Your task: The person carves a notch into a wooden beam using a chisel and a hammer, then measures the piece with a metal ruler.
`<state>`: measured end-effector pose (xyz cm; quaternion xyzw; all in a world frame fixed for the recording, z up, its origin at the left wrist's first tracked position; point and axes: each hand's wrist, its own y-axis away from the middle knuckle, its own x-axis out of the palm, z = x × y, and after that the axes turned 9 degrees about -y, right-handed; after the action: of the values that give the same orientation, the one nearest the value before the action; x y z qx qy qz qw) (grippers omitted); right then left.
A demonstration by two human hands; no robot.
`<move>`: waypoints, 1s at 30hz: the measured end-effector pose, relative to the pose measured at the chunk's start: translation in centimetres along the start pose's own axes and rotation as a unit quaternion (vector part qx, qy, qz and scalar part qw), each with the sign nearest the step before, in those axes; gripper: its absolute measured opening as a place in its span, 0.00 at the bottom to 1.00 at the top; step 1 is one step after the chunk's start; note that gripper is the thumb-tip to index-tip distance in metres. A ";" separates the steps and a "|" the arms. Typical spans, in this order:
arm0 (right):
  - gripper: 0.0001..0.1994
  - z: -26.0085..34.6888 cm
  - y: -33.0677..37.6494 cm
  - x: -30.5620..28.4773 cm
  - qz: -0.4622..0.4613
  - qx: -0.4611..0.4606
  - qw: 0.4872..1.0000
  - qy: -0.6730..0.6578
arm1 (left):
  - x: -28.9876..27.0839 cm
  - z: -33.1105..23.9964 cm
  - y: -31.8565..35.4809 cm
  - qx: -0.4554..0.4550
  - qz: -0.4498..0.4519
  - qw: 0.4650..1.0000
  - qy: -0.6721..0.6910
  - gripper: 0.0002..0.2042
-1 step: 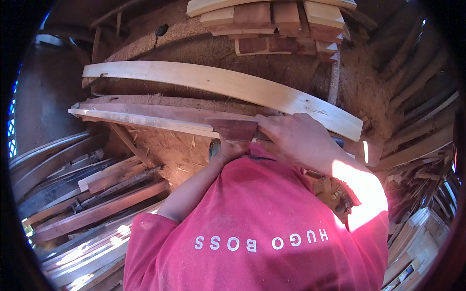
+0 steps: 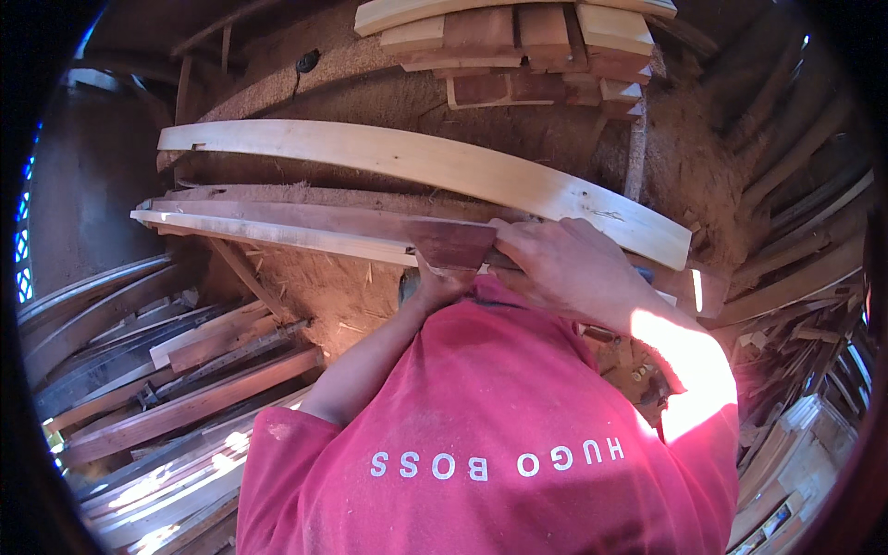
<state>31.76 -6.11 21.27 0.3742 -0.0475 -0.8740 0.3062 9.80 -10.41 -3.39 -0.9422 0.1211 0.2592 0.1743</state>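
A flat, dark red-brown piece (image 2: 455, 244) with slanted ends lies across the near edge of the bench; I cannot tell whether it is a blade or wood. My right hand (image 2: 560, 259) is closed round its right end, fingers curled over. Below the piece is my left hand (image 2: 444, 285), against its lower edge, with most of the fingers hidden behind it. A long, pale-edged board (image 2: 277, 228) runs leftward from the dark piece along the bench. Just beyond it, a pale curved plank (image 2: 398, 153) reaches past my right hand.
Stacked timber blocks (image 2: 536, 46) stand at the far side. Long boards (image 2: 185, 407) are heaped at lower left, and offcuts (image 2: 814, 324) lie at right. Sawdust (image 2: 319, 287) covers the ground under the bench. A slanted wooden leg (image 2: 245, 275) supports the bench's left part.
The dark piece has shifted slightly to the right and its visible face is tilted differently. My right hand has moved very little; the boards stay where they were.
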 end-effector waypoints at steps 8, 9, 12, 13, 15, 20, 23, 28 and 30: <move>0.22 -5.6 2.3 4.6 -0.157 0.096 0.973 -0.136 | -1.2 0.9 -9.8 -0.031 -0.344 0.938 0.009 0.13; 0.22 -6.9 2.6 5.5 -0.177 0.120 0.965 -0.152 | -4.1 -0.6 -11.7 -0.083 -0.326 0.941 -0.042 0.12; 0.23 -12.0 4.4 8.5 -0.244 0.152 0.943 -0.165 | -9.0 -0.9 -14.3 -0.074 -0.154 0.980 -0.100 0.12; 0.24 -13.6 5.3 9.8 -0.279 0.161 0.931 -0.172 | -10.1 -0.2 -14.4 -0.065 -0.006 0.988 -0.140 0.14; 0.23 -14.9 7.2 12.1 -0.245 0.271 0.911 -0.192 | -12.4 3.0 -11.5 -0.051 0.193 0.940 -0.276 0.18; 0.17 -16.0 13.0 18.8 -0.384 0.314 0.836 -0.234 | -16.3 8.5 -3.3 0.027 0.344 0.859 -0.378 0.33; 0.09 -15.5 13.6 22.0 -0.432 0.350 0.780 -0.287 | -17.2 11.5 -2.0 -0.007 0.375 0.820 -0.432 0.27; 0.14 -13.8 16.0 24.6 -0.482 0.401 0.659 -0.415 | -15.5 11.7 -8.3 0.058 0.485 0.754 -0.440 0.23; 0.14 -13.4 16.6 26.8 -0.524 0.373 0.618 -0.453 | -14.6 11.3 -8.4 0.076 0.459 0.765 -0.445 0.22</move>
<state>34.96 -32.86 0.10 -0.0259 -0.2979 -0.8523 -0.4293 -4.73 3.71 -2.52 -0.5371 0.4670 0.6884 0.1398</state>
